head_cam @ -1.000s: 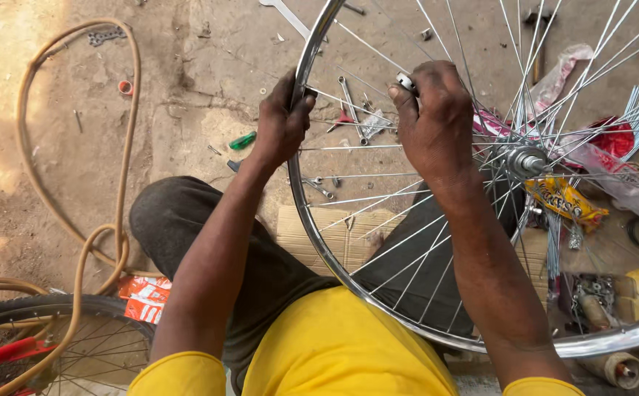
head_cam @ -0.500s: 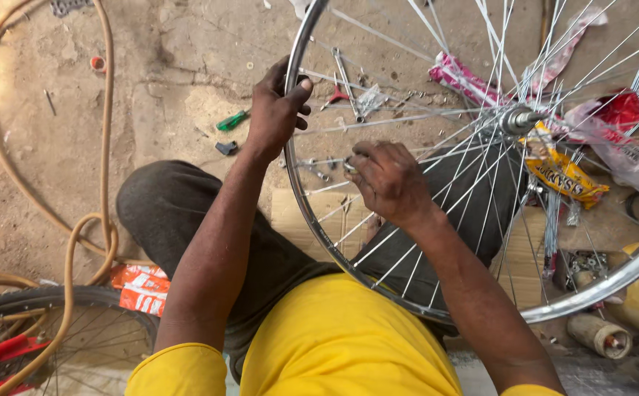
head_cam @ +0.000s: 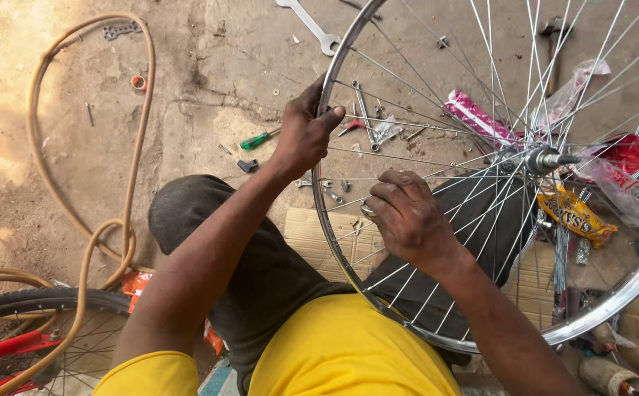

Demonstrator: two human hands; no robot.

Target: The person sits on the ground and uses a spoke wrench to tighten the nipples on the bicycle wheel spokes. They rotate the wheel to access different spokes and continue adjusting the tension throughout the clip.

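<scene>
From my remote feed: left hand (head_cam: 303,136) clamped on the shiny rim of a bare bicycle wheel (head_cam: 332,95) held upright over the lap, hub (head_cam: 541,159) at right. Right hand (head_cam: 406,218) reaches thru the spokes, fingers pinched on sth small; can't tell what. Green screwdriver (head_cam: 259,138) & tan hose (head_cam: 138,158) lie on the dirt floor.

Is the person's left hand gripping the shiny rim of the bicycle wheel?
Yes, the left hand is wrapped around the rim, thumb hooked over its inner edge, while the right hand works among the spokes.
</scene>
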